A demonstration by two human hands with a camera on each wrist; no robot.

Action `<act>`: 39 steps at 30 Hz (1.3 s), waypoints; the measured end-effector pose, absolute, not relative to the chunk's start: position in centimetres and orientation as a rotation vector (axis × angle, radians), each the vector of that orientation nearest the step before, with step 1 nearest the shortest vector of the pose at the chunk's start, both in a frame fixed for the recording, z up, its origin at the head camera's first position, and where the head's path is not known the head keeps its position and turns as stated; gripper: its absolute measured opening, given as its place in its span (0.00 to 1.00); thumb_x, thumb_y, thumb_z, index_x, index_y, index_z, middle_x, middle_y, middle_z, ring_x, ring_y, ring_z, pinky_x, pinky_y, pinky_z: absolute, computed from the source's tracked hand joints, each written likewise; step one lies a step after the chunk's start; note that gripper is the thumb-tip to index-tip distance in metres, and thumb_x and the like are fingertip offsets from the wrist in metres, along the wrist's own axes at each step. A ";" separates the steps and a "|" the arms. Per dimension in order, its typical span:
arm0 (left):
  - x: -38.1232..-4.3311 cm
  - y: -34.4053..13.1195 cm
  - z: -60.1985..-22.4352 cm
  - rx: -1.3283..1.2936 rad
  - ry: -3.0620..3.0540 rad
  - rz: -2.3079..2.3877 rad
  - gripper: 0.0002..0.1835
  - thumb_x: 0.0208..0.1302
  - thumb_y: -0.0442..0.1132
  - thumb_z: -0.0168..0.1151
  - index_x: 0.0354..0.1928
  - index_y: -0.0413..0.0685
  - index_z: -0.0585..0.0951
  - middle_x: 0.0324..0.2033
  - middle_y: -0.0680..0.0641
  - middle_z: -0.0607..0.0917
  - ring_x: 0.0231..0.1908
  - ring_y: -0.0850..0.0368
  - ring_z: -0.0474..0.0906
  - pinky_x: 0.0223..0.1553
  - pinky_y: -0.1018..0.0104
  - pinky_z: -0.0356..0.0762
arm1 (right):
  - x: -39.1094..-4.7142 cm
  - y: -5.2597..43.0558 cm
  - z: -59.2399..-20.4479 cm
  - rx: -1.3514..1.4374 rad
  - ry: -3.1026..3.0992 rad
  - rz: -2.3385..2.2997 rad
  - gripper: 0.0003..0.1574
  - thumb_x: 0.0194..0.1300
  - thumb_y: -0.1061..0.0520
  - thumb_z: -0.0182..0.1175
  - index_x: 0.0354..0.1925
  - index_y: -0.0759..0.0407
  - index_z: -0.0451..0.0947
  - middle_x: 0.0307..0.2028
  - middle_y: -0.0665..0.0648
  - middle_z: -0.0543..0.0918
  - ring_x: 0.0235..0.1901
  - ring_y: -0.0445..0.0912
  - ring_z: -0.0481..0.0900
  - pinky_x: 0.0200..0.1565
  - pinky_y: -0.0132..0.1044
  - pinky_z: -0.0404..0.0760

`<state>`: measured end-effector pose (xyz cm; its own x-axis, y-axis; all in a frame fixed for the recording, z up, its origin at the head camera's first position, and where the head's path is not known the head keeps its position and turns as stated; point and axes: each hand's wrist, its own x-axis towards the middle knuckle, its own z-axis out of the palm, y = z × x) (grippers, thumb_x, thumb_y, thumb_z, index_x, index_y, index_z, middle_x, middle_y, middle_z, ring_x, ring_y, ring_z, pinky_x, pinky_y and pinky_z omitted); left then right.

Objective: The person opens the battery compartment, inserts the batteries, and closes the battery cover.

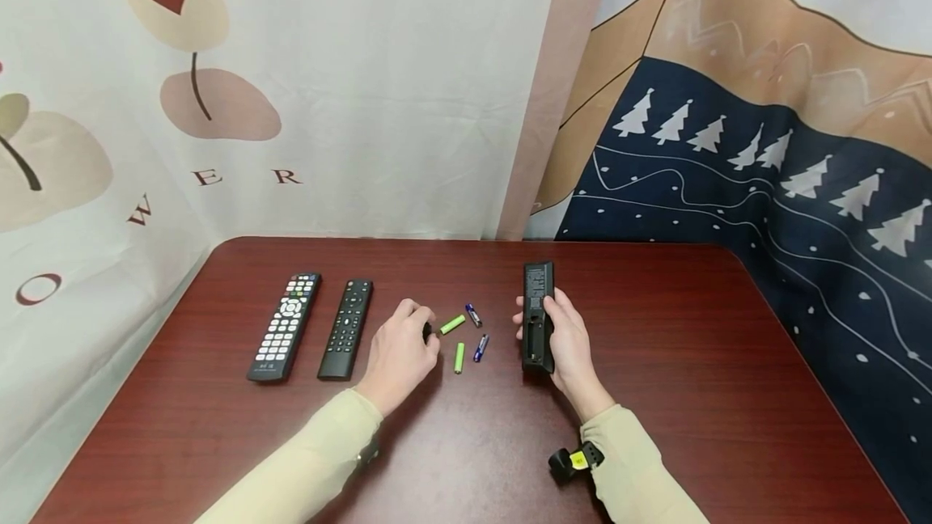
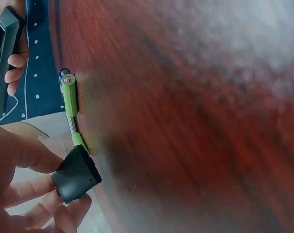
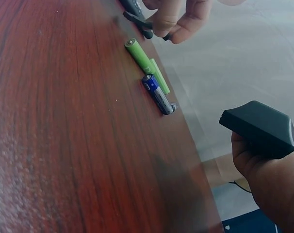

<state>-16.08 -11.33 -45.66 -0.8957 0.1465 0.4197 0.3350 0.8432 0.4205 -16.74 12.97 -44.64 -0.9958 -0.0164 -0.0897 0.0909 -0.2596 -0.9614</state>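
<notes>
My right hand (image 1: 571, 346) grips a black remote control (image 1: 538, 285) above the table, its back turned up. The battery compartment in its lower half is uncovered. In the left wrist view, a small black battery cover (image 2: 76, 177) is pinched between the thumb and fingers of my left hand (image 1: 400, 354). To the right of that hand lie two green batteries, one slanted (image 1: 453, 324) and one pointing away from me (image 1: 459, 357). Beside them are two blue-and-silver batteries, a farther one (image 1: 473, 314) and a nearer one (image 1: 480, 348).
Left of my left hand, two more remotes lie buttons up: a larger one with white keys (image 1: 284, 330) and a slimmer black one (image 1: 346, 330). The reddish-brown table (image 1: 655, 330) ends at printed curtains (image 1: 393, 103) behind it.
</notes>
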 end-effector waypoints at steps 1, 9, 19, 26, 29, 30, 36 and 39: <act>-16.1 -11.3 -45.7 -0.356 -2.652 -0.692 0.09 0.51 0.28 0.72 0.36 0.41 0.85 0.35 0.46 0.80 0.26 0.49 0.80 0.26 0.54 0.80 | -16.7 13.0 -44.6 0.094 1.869 -2.441 0.27 0.84 0.54 0.35 0.73 0.59 0.64 0.54 0.64 0.81 0.37 0.50 0.85 0.42 0.38 0.86; -16.4 -11.4 -46.1 -0.347 -2.689 -0.602 0.08 0.49 0.28 0.70 0.33 0.42 0.84 0.31 0.46 0.78 0.23 0.46 0.79 0.24 0.52 0.79 | -16.8 13.1 -44.7 0.104 1.882 -2.437 0.26 0.84 0.54 0.35 0.72 0.59 0.65 0.56 0.68 0.79 0.37 0.51 0.85 0.42 0.38 0.86; -16.7 -11.4 -46.2 -0.345 -2.718 -0.525 0.09 0.49 0.28 0.69 0.33 0.41 0.81 0.24 0.46 0.78 0.23 0.42 0.79 0.23 0.50 0.77 | -16.7 13.2 -44.6 0.107 1.885 -2.431 0.26 0.84 0.54 0.35 0.72 0.58 0.64 0.57 0.69 0.79 0.37 0.51 0.85 0.42 0.39 0.86; -17.1 -11.5 -46.1 -0.362 -2.734 -0.452 0.09 0.48 0.27 0.68 0.29 0.43 0.78 0.22 0.46 0.77 0.23 0.41 0.79 0.22 0.50 0.77 | -16.7 13.3 -44.6 0.104 1.892 -2.430 0.27 0.85 0.54 0.35 0.73 0.58 0.65 0.58 0.69 0.78 0.37 0.51 0.84 0.42 0.39 0.86; -17.1 -11.5 -45.9 -0.360 -2.739 -0.425 0.08 0.48 0.28 0.68 0.30 0.43 0.78 0.22 0.46 0.78 0.23 0.42 0.79 0.21 0.50 0.77 | -16.7 13.4 -44.7 0.097 1.890 -2.438 0.27 0.85 0.54 0.35 0.72 0.59 0.65 0.57 0.69 0.78 0.37 0.51 0.84 0.42 0.39 0.86; -17.1 -11.5 -45.8 -0.358 -2.743 -0.418 0.08 0.48 0.28 0.68 0.31 0.43 0.79 0.22 0.46 0.78 0.24 0.42 0.79 0.22 0.50 0.77 | -16.7 13.4 -44.7 0.096 1.889 -2.441 0.27 0.85 0.54 0.34 0.72 0.59 0.65 0.57 0.69 0.78 0.37 0.51 0.85 0.42 0.39 0.86; -17.2 -11.5 -45.7 -0.361 -2.767 -0.389 0.10 0.48 0.30 0.71 0.34 0.42 0.82 0.26 0.45 0.80 0.30 0.43 0.78 0.26 0.51 0.79 | -16.7 13.5 -44.6 0.091 1.883 -2.449 0.27 0.85 0.54 0.34 0.72 0.60 0.65 0.57 0.69 0.79 0.37 0.51 0.84 0.42 0.39 0.86; -17.4 -11.4 -45.7 -0.409 -2.757 -0.383 0.13 0.47 0.30 0.73 0.37 0.41 0.83 0.30 0.44 0.82 0.32 0.43 0.77 0.32 0.51 0.79 | -16.8 13.5 -44.6 0.098 1.886 -2.448 0.27 0.85 0.54 0.35 0.72 0.59 0.65 0.56 0.68 0.79 0.36 0.51 0.85 0.42 0.38 0.86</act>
